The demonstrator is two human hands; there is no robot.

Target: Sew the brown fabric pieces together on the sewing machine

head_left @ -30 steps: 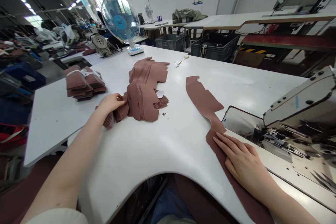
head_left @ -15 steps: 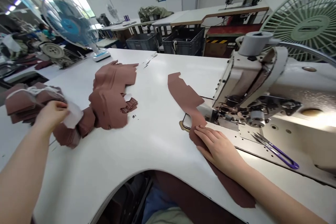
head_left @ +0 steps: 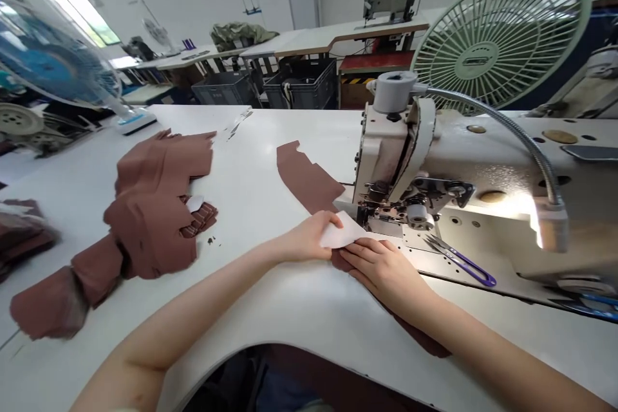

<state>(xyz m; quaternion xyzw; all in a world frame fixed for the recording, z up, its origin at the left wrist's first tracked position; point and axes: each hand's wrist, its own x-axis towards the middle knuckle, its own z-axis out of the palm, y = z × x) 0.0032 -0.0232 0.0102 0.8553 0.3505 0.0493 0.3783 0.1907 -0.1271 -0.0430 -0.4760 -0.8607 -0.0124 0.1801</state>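
Mauve-brown fabric panel (head_left: 304, 180) lying flat on a white sewing table (head_left: 290, 312), its upper stretch angled away from the body, its middle at the presser foot (head_left: 381, 214) of an industrial sewing machine (head_left: 400, 154), and its tail trailing past the table's curved cut-out. Small white paper piece (head_left: 344, 233) on top of the panel, just in front of the presser foot and touched by both hands, the center of the work at this moment. Left hand (head_left: 309, 239) reaching across the table, fingers together, tips against the paper's left edge, any actual grip impossible to tell from this view. Right hand (head_left: 381, 267) flat on the panel, fingers together and uncurled, tips at the paper's lower edge, pinning paper and fabric to the table. Heap of cut brown fabric pieces (head_left: 154, 206) well apart to the left, out of reach of both hands at this instant. Purple-handled thread snips (head_left: 458, 259) on the machine bed, near the right hand. Pale green electric fan (head_left: 497, 38) behind the machine; gray plastic crates (head_left: 299, 85) farther back.
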